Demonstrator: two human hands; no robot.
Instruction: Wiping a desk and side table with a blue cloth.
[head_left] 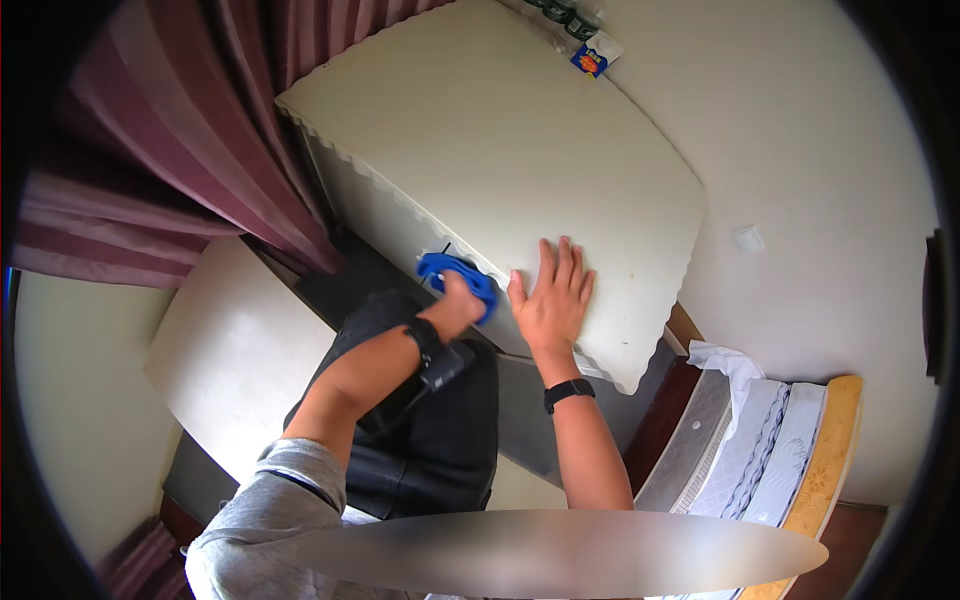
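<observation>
My left hand (458, 305) holds a bunched blue cloth (436, 266) against the side of a pale table, just below its scalloped near edge. The cloth hides most of the fingers, and the hand is slightly blurred. Flat on the tabletop (500, 130), near that same edge, rests my right hand (552, 308), its fingers spread and nothing in it. Dark bands circle both wrists, with a small black device (448, 368) next to the left one.
Striped purple curtains (170, 120) hang beside the table's far left. Several bottles (570, 18) and a blue packet (590, 62) sit along its back edge by the wall. Stacked mattresses (760, 450) lie at right. Another pale surface (240, 350) is at left.
</observation>
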